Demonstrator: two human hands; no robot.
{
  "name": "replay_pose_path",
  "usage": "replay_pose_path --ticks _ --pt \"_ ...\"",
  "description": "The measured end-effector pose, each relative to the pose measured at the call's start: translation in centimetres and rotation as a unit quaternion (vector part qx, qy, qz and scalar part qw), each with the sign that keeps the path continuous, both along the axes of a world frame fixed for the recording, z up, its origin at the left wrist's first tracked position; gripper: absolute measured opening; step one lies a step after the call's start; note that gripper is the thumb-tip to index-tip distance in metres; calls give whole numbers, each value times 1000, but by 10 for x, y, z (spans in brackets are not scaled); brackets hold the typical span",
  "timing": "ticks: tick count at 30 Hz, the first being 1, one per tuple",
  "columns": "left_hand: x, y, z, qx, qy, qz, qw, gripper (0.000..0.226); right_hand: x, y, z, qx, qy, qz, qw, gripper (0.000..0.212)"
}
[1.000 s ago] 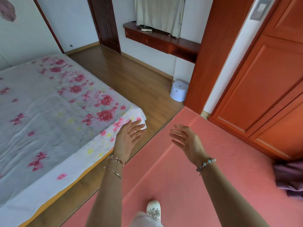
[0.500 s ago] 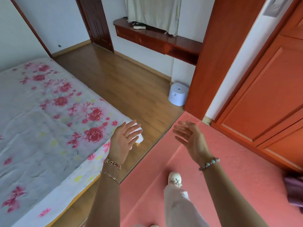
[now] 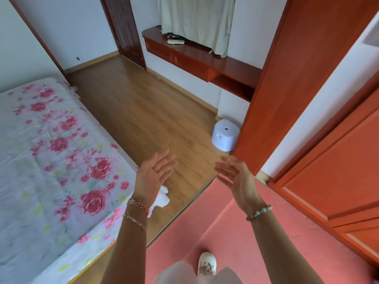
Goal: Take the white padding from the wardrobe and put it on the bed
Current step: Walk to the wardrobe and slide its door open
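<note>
— Where are the hands?

— Both raised, empty, fingers spread: left hand [image 3: 152, 177] over the corner of the bed [image 3: 51, 160], right hand [image 3: 238, 181] above the pink floor [image 3: 256, 242], apart from the left.

— And the room?

— Floral sheet on the bed, wood floor [image 3: 143, 111] beyond, a white round stool [image 3: 225, 134] beside the wardrobe [image 3: 328, 150], doors closed, at right. A wooden counter [image 3: 201, 58] sits on the far wall under a curtain [image 3: 196, 19].

— The white padding?

— Not visible. One shoe [image 3: 207, 263] shows below; the bed is cut off at the left.
</note>
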State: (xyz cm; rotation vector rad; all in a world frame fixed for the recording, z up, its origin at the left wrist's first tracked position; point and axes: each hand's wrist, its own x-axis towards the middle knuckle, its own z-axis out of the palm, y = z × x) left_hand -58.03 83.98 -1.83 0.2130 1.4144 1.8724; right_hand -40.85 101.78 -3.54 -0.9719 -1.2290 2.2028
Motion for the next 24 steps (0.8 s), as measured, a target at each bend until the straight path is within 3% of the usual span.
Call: replay_pose_path --ticks 11,21,24 --pt "-83 85 -10 -6 -15 65 998 41 -113 98 -12 0 -9 69 998 30" --pt "-228 185 3 -1 -19 120 993 36 -283 207 19 43 -23 140 989 29" --pt "-268 201 7 8 -15 145 989 34 -329 225 21 54 -23 163 985 42"
